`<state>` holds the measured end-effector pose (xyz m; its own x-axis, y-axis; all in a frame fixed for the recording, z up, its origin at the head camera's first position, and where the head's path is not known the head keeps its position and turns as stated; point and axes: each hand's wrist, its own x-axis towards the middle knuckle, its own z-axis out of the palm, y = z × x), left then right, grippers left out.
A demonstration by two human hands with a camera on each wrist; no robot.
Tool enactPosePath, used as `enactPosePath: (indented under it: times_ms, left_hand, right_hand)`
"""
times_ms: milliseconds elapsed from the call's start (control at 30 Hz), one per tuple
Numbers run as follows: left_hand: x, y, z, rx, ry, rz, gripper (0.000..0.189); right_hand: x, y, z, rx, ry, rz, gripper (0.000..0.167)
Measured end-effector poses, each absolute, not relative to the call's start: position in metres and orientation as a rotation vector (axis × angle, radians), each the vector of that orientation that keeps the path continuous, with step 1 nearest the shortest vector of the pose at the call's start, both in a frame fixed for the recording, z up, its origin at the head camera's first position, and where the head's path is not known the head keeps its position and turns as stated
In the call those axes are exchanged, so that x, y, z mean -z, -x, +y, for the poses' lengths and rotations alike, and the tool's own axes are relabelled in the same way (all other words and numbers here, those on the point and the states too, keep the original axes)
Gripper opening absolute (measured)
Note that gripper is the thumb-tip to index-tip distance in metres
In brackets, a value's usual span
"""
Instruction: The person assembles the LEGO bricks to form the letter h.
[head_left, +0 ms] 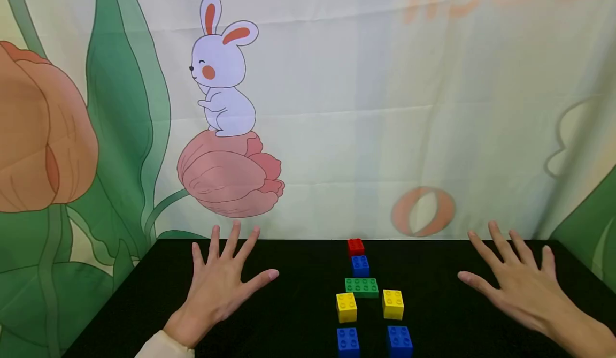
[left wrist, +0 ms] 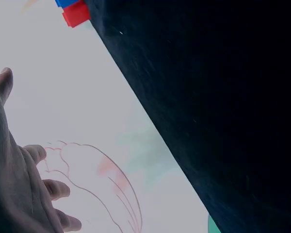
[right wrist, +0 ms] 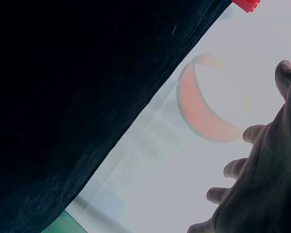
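Observation:
My left hand (head_left: pixel 216 286) is spread over the left part of the black table, its fingers straight and holding nothing. On the right side my right hand (head_left: pixel 522 283) is spread the same way, also holding nothing. Between the hands stand several toy bricks: a red brick (head_left: pixel 355 247) farthest back, a blue brick (head_left: pixel 360 266) just in front, then a wider green brick (head_left: pixel 362 288). Closer in are a left yellow brick (head_left: pixel 346 307) and a right yellow brick (head_left: pixel 393 304). Nearest are a left blue brick (head_left: pixel 348 342) and a right blue brick (head_left: pixel 399 341), both cut by the frame edge.
The black table (head_left: pixel 289 315) ends at a printed curtain (head_left: pixel 327 106) that hangs behind it. In the left wrist view the red brick (left wrist: pixel 76 14) shows at the table's edge; the right wrist view also catches the red brick (right wrist: pixel 246 5) at its top.

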<state>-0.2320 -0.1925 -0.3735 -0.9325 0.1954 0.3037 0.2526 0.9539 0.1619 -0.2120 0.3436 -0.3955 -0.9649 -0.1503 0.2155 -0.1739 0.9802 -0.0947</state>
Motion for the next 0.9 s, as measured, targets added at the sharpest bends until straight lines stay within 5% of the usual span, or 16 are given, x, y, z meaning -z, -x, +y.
enactPosePath:
  times_ms: [900]
  left_hand:
    - [0.353,0.205,-0.122,0.397,0.595,-2.622,0.089]
  right_hand:
    - [0.379,0.194,0.300,-0.167,-0.475,-2.640,0.092]
